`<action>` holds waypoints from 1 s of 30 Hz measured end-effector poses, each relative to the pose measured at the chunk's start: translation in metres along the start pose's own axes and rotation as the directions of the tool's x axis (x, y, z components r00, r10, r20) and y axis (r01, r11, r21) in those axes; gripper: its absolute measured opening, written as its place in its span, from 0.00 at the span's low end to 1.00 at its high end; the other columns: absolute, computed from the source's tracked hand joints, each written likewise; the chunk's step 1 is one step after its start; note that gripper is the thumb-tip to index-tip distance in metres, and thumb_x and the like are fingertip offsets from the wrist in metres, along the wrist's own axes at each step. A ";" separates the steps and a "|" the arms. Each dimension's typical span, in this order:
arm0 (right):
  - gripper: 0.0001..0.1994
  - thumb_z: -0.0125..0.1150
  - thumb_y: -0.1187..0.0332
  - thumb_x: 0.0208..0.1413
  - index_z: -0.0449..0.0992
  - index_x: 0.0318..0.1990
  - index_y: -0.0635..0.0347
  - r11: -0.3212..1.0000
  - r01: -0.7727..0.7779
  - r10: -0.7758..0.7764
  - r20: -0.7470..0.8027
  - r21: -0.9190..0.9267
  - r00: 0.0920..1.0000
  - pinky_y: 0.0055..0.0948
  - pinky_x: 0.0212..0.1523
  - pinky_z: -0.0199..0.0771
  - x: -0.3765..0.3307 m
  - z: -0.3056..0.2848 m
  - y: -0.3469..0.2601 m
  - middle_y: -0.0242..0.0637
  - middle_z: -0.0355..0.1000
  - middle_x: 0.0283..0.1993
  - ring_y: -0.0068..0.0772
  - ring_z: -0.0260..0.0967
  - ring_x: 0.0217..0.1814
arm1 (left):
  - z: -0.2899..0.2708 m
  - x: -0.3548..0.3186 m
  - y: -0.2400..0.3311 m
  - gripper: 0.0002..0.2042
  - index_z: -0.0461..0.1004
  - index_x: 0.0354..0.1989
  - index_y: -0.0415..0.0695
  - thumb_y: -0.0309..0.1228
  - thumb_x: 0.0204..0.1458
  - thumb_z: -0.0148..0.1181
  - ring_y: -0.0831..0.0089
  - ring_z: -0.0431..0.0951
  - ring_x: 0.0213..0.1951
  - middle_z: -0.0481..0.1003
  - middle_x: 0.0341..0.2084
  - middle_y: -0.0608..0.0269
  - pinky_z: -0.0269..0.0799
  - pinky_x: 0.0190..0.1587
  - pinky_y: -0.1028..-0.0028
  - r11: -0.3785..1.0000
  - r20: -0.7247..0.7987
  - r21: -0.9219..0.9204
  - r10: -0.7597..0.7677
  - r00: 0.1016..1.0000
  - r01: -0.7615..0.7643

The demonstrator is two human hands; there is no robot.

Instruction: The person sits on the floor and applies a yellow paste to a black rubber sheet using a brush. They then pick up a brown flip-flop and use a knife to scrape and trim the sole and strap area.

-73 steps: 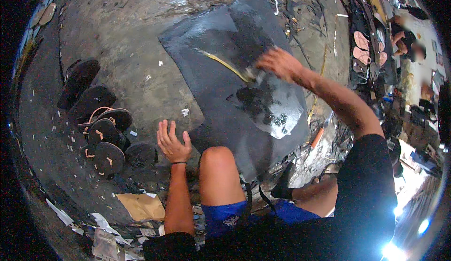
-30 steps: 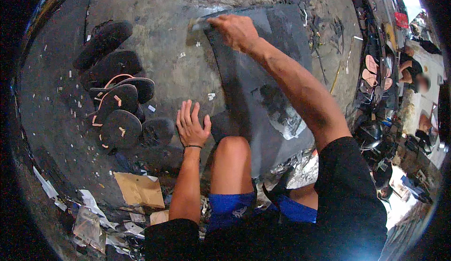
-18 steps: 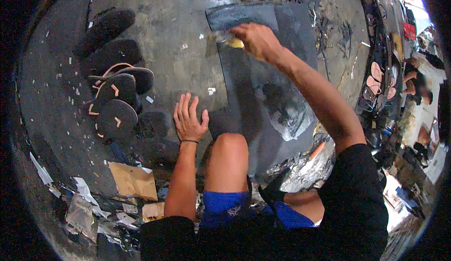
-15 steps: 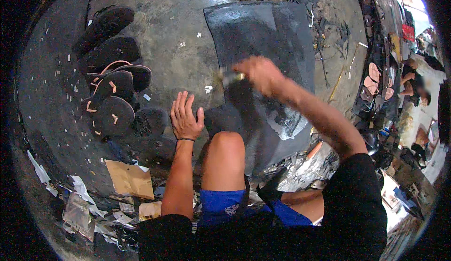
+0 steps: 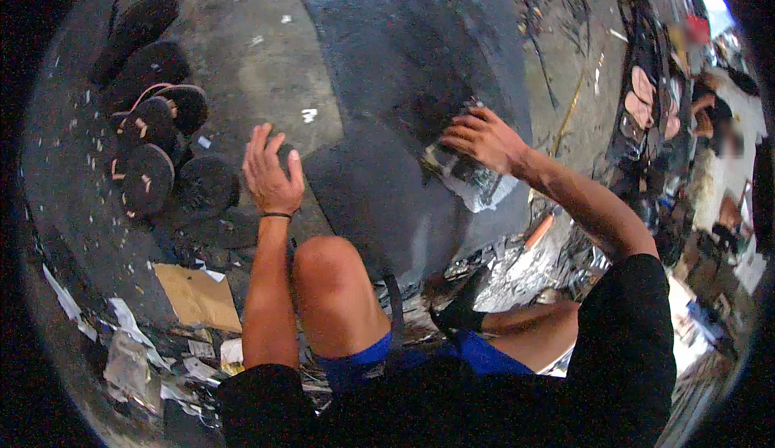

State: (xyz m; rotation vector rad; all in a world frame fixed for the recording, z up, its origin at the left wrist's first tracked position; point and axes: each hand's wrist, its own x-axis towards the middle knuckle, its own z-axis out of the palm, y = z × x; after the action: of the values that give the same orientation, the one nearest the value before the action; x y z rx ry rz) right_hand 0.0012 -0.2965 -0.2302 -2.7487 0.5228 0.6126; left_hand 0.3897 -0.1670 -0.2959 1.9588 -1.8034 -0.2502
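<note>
My left hand (image 5: 273, 172) is open, its fingers loosely apart, over the floor beside the left edge of a large dark sheet (image 5: 367, 165). It holds nothing. My right hand (image 5: 484, 140) is bent over the sheet's right part, its fingers curled around what looks like a flat brush (image 5: 437, 157), mostly hidden and smeared by motion. Just below that hand lies a crumpled, shiny clear plastic bag (image 5: 483, 194) with something dark in it. Wet, glossy patches show on the sheet's far end. My bent knee (image 5: 327, 262) stands by its near left edge.
Several dark flip-flops with pink straps (image 5: 149, 177) and dark soles lie at the left. A cardboard piece (image 5: 198, 296) and paper scraps lie near left. Pink sandals (image 5: 640, 97) line the right side, where another person (image 5: 714, 121) sits farther off. Dark offcuts litter the floor.
My right hand has moved right and nearer, from the sheet's left part to the plastic bag. My left hand has shifted left in view. The whole view has turned somewhat.
</note>
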 end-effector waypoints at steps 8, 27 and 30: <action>0.31 0.57 0.74 0.49 0.65 0.64 0.44 0.860 -0.459 0.488 -0.097 0.222 0.867 0.50 0.70 0.50 -0.158 0.093 -0.045 0.28 0.67 0.62 0.33 0.61 0.67 | 0.008 -0.004 0.003 0.16 0.69 0.53 0.45 0.35 0.58 0.53 0.56 0.59 0.66 0.64 0.62 0.57 0.51 0.66 0.55 0.999 -0.052 0.016 0.036 0.998 -0.036; 0.16 0.56 0.57 0.52 0.77 0.38 0.61 -0.034 -0.814 0.987 -0.108 0.581 -0.118 0.53 0.42 0.71 -0.101 0.123 -0.129 0.56 0.75 0.35 0.63 0.72 0.40 | -0.038 -0.157 0.062 0.23 0.61 0.59 0.35 0.27 0.55 0.59 0.69 0.70 0.44 0.65 0.48 0.53 0.74 0.38 0.75 0.714 0.340 -0.515 -0.337 0.878 0.473; 0.17 0.57 0.56 0.50 0.76 0.37 0.62 0.052 -0.773 0.994 -0.111 0.632 -0.023 0.53 0.41 0.71 -0.047 0.091 -0.126 0.55 0.75 0.33 0.62 0.72 0.39 | -0.022 -0.181 0.082 0.30 0.56 0.63 0.35 0.25 0.53 0.62 0.70 0.70 0.42 0.62 0.52 0.53 0.75 0.39 0.74 0.588 0.338 -0.643 -0.358 0.870 0.491</action>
State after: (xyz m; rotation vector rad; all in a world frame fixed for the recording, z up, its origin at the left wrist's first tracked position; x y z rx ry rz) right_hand -0.0199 -0.1395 -0.2644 -1.6314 2.4597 -0.1986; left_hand 0.3043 0.0115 -0.2715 1.7489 -1.0009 -1.1390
